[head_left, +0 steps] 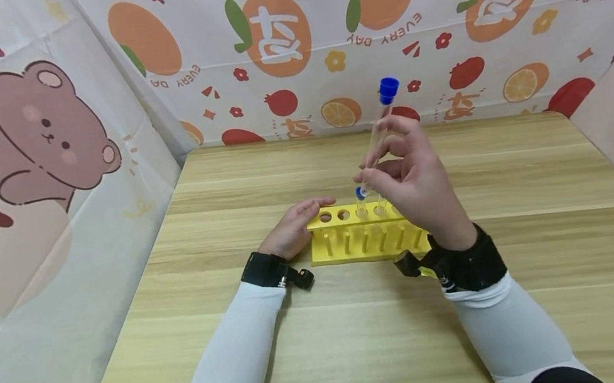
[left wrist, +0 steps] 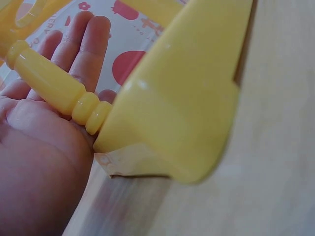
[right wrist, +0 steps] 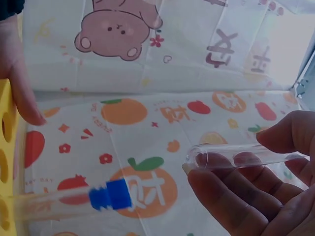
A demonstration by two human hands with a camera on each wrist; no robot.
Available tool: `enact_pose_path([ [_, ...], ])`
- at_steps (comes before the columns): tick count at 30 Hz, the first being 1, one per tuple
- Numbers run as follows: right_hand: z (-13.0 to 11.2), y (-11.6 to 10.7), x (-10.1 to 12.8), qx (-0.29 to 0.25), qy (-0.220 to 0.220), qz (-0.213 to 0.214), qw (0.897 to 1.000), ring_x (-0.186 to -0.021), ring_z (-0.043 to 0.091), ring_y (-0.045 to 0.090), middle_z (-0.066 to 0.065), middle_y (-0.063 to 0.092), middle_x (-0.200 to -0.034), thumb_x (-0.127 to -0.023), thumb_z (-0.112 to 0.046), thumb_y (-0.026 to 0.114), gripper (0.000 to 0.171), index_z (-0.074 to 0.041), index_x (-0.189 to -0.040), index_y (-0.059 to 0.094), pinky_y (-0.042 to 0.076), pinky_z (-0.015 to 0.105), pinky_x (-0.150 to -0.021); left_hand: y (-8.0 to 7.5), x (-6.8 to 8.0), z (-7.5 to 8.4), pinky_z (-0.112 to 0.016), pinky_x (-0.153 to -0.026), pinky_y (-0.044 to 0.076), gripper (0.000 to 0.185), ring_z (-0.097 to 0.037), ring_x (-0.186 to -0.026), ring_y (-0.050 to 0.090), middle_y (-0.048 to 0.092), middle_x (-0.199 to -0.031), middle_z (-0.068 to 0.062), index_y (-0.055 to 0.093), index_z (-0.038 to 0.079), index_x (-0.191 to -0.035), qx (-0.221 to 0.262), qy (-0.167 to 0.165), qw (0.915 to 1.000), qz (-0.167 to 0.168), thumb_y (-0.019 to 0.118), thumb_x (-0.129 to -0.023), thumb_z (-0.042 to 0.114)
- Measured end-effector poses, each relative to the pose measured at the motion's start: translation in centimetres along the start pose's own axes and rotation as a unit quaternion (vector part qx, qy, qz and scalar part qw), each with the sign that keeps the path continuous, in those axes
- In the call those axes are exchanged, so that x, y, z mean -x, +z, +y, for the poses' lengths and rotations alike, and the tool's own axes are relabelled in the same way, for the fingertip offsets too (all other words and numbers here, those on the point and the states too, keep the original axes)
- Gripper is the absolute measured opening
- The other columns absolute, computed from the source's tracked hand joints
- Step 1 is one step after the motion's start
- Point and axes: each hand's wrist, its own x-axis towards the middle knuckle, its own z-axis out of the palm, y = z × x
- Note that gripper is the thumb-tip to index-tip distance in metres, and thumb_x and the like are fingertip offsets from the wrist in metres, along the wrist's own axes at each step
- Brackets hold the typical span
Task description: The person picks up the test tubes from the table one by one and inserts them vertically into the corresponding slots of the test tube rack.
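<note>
- While the left hand (head_left: pixel 292 228) rests flat against the left end of the yellow test-tube rack (head_left: pixel 365 233), its fingers lie straight along the rack's top edge and curl round nothing.
- From the left wrist view, the same hand's palm (left wrist: pixel 39 147) lies against one of the rack's turned yellow posts (left wrist: pixel 54 86), with the rack's base plate (left wrist: pixel 182 98) just beside it on the wooden counter (left wrist: pixel 275 147).
- Above the rack's middle, the right hand (head_left: pixel 416 182) pinches a clear test tube with a blue cap (head_left: pixel 378 129) between thumb and fingertips; the tube is tilted, cap uppermost, and its lower end is near the rack's top holes.
- Seen from the right wrist, the curled fingers (right wrist: pixel 231 196) grip the clear glass tube (right wrist: pixel 236 156) near its rounded end.
- A second capped tube (head_left: pixel 362 201) stands in one of the rack's holes, just beside the right hand; the right wrist view shows its blue cap (right wrist: pixel 110 194), blurred.
- Two holes at the rack's left end (head_left: pixel 334 216) are open.
- Both wrists wear black straps over white sleeves (head_left: pixel 230 364).
- Behind the counter hangs a cloth printed with oranges (head_left: pixel 277 30), and a cloth with a brown bear (head_left: pixel 33 134) hangs on the left side.
</note>
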Motion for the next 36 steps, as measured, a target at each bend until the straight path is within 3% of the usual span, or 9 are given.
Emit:
enact_pose_path([
  [11,1.5,3.3,0.6,0.005,-0.001,-0.069,0.998,-0.08,0.028,0.072,0.013,0.06,-0.09,-0.091,0.006,0.06,0.051,-0.005,-0.135,0.037,0.056,0.03,-0.06,0.0,0.0,-0.2,-0.062,-0.109,0.012,0.042,-0.027,-0.126,0.038,0.044,-0.148,-0.001,0.059,0.021,-0.13,0.005,0.013,0.9999,-0.004,0.051,-0.099,0.048],
  [21,3.2,5.0,0.8,0.024,0.041,-0.1,0.994,-0.087,0.035,0.071,0.012,0.06,-0.091,-0.095,-0.003,0.06,0.045,-0.013,-0.134,0.04,0.059,0.032,-0.07,-0.1,0.0,-0.3,-0.062,-0.113,0.0,0.027,-0.022,-0.141,0.02,0.039,-0.152,0.0,0.066,0.027,-0.114,0.014,0.02,0.9997,-0.002,0.049,-0.101,0.044],
  [25,3.5,5.2,0.8,0.05,0.053,-0.098,0.993,-0.088,0.033,0.071,0.011,0.061,-0.091,-0.096,-0.005,0.058,0.04,-0.014,-0.131,0.041,0.058,0.033,-0.071,-0.1,-0.1,-0.4,-0.061,-0.114,0.003,0.027,-0.024,-0.14,0.023,0.041,-0.149,-0.001,0.066,0.028,-0.115,0.017,0.022,0.9996,-0.005,0.049,-0.101,0.044],
  [36,4.2,6.3,1.2,0.133,0.022,-0.103,0.986,-0.096,0.017,0.068,0.007,0.065,-0.097,-0.095,-0.007,0.06,0.036,-0.01,-0.129,0.046,0.057,0.031,-0.083,0.0,0.1,-0.3,-0.069,-0.11,-0.01,0.041,-0.023,-0.15,0.005,0.031,-0.16,-0.003,0.065,0.03,-0.124,0.022,0.029,0.9993,-0.012,0.058,-0.092,0.055],
])
